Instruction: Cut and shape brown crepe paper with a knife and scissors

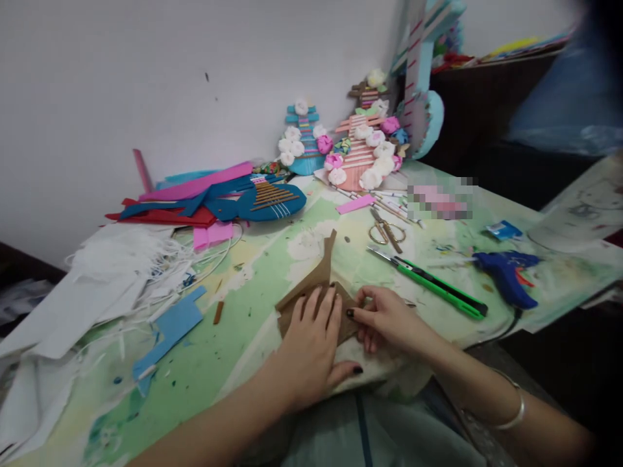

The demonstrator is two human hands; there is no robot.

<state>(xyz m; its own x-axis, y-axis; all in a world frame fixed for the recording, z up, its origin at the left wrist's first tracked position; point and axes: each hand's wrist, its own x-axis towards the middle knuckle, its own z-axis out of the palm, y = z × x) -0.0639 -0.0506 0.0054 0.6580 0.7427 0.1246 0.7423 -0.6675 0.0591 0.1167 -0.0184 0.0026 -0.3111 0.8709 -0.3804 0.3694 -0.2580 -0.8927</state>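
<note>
A piece of brown crepe paper (321, 274) lies at the near edge of the table, with a narrow strip of it pointing away from me. My left hand (314, 334) rests flat on top of the paper, fingers stretched out and slightly spread. At the paper's right edge, my right hand (382, 316) has thumb and fingers pinched together on it. Part of the paper is hidden under both hands. Right of them lies a green utility knife (435, 285), its blade pointing to the far left.
Scissors (387, 231) lie beyond the knife, and a blue glue gun (509, 272) is at right. White paper (92, 285) and a blue paper scrap (172, 331) lie left. A dark blue instrument-shaped piece (272, 200) and flower-decorated pieces (357, 155) stand or lie towards the wall.
</note>
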